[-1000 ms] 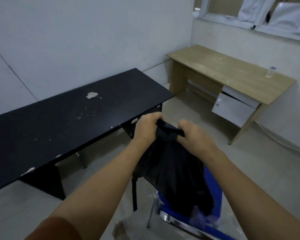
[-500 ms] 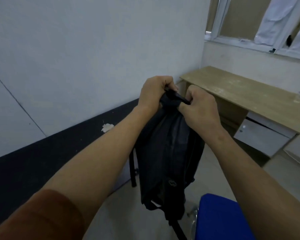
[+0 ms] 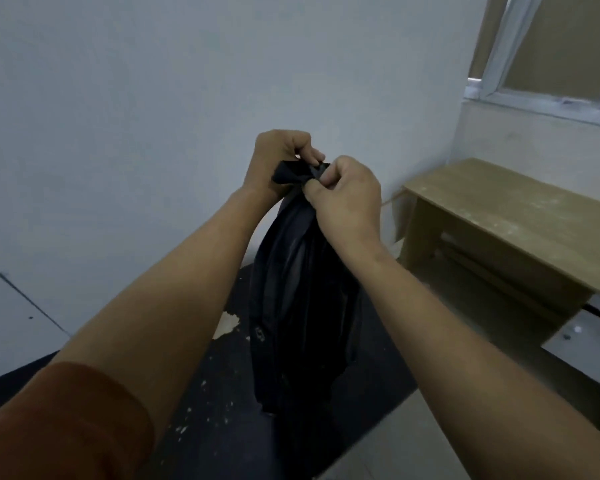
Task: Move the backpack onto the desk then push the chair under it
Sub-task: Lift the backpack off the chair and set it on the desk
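Both sets of fingers are curled tight around the top handle of the black backpack point(image 3: 302, 296). The left hand point(image 3: 279, 161) pinches the strap from the left side, and the right hand point(image 3: 347, 199) has it from the right with the thumb pressed over the fabric, so the knuckles of the two hands nearly touch. The bag hangs straight down from that grip, long and kind of slack, up in the air between the forearms.

Below and behind it is the black desk point(image 3: 219, 403), with chipped pale patches and white flecks on its top. Honestly can't tell if the bottom of the bag is touching the desktop or just hovering over it, since black on black blurs together down there.

A rust-coloured sleeve point(image 3: 66, 424) shows on the left arm. Off to the right stands a light wooden desk point(image 3: 513, 216) against the wall, under a window frame point(image 3: 499, 64), with a white drawer front point(image 3: 579, 344) lower down.
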### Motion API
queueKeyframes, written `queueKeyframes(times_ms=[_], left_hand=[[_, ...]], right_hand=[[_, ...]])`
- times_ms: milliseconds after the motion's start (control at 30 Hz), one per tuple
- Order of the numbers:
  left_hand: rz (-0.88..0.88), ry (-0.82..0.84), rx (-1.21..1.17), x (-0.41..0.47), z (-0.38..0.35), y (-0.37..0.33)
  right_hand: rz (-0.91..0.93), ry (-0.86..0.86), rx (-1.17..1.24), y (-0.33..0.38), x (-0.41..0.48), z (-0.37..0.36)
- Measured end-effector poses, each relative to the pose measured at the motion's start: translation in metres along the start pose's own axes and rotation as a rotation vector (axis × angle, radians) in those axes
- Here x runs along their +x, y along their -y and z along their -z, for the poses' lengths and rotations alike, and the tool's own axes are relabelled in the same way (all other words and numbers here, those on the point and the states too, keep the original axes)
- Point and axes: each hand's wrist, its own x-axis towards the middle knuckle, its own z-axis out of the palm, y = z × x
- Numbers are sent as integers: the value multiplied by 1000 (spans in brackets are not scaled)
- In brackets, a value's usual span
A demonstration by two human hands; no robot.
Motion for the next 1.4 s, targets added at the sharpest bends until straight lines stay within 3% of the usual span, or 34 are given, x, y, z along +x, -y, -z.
queueKeyframes(times_ms=[200,333,500,600,767,800,900,1067,1100,1167,1233,1267,1400], left_hand=[[113,163,162,94,-4,69],[20,247,384,125,3,117],[324,221,259,121,25,160],[511,203,91,93,25,176],[683,281,506,55,22,196],[682,278,486,50,22,201],[673,162,283,44,23,215],[574,-38,317,47,27,232],[555,-77,336,48,29,235],[524,-132,369,51,31,243],[504,-176,380,57,34,250],[494,-191,392,62,36,253],[477,-209,440,90,52,262]], right_hand=[[-46,1,69,-63,73,-81],[-156,39,92,-103,107,-129],[-175,77,31,-133,147,-166],[-120,194,18,-142,168,-183],[-51,479,43,-152,194,-193],[-43,542,68,-155,200,-190],[66,566,43,-170,220,-175],[223,337,81,-209,241,-159],[232,372,2,-218,244,-161],[206,612,-154,-232,248,-170],[100,825,-129,-242,251,-186],[83,814,-98,-245,251,-194],[141,452,-168,-249,258,-220]])
